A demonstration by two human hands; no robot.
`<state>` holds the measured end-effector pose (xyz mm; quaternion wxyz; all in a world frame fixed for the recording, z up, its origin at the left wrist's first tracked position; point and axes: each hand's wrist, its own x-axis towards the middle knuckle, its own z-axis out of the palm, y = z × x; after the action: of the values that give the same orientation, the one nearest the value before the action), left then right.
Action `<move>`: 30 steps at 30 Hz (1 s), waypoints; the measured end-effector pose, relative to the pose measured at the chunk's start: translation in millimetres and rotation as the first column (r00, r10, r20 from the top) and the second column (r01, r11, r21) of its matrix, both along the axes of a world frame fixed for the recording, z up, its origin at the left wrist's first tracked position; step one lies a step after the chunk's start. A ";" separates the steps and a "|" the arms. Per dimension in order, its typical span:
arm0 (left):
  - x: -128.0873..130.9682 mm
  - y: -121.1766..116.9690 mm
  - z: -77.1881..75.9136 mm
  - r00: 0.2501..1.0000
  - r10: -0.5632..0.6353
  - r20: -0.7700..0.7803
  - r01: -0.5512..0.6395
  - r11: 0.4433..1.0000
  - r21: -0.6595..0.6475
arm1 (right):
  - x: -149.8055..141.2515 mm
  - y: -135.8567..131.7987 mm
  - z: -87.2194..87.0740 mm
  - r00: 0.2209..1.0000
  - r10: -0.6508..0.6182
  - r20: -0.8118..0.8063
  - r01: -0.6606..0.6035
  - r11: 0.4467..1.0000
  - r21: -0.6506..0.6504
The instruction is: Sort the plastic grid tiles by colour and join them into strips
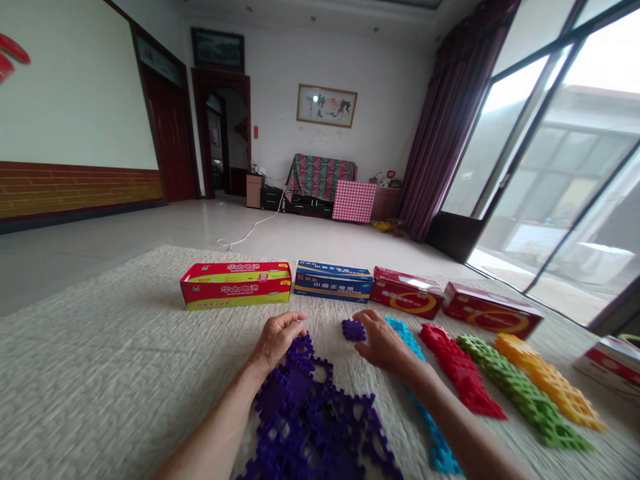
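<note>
My left hand hovers at the far end of a heap of purple interlocking plastic pieces, its fingers stretched out just over the topmost ones. Whether the fingertips touch those pieces I cannot tell. A single purple square piece with notched edges lies apart from the heap on the mat. My right hand is beside this piece, thumb and forefinger spread at its right edge. Beneath and beyond the right forearm runs a strip of light blue pieces.
Red, green and yellow rows of pieces lie to the right. Across the woven mat stand an open red-and-yellow box, a blue box and two dark red boxes. Another box sits far right.
</note>
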<state>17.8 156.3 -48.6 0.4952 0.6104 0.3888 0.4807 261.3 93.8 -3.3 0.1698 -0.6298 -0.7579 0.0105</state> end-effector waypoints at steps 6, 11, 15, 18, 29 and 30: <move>0.0 1.8 3.2 0.972 0.123 0.201 -0.088 0.981 -0.174 | -34.6 -10.9 9.8 0.969 0.208 -0.133 -0.206 0.978 0.030; -2.4 4.9 2.4 0.951 0.165 0.262 -0.105 0.968 -0.228 | -74.6 -0.1 9.0 0.915 0.354 -0.193 -0.363 0.932 -0.010; -2.3 5.0 2.3 0.952 0.159 0.261 -0.099 0.969 -0.227 | -88.2 13.1 2.9 0.897 0.399 -0.190 -0.415 0.908 -0.050; -1.9 4.8 3.0 0.956 0.150 0.250 -0.098 0.973 -0.208 | -89.7 15.5 2.5 0.896 0.404 -0.184 -0.420 0.906 -0.054; 3.0 0.1 8.3 0.976 0.141 0.166 -0.112 0.979 -0.168 | -69.4 6.0 19.9 0.917 0.253 -0.310 -0.252 0.967 0.044; 3.1 -0.1 8.2 0.976 0.140 0.166 -0.113 0.980 -0.165 | -63.8 4.7 23.8 0.926 0.218 -0.307 -0.221 0.975 0.024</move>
<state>21.0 156.2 -40.3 0.5418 0.4991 0.4176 0.5319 197.6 98.5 20.5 0.2803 -0.5325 -0.7877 0.1316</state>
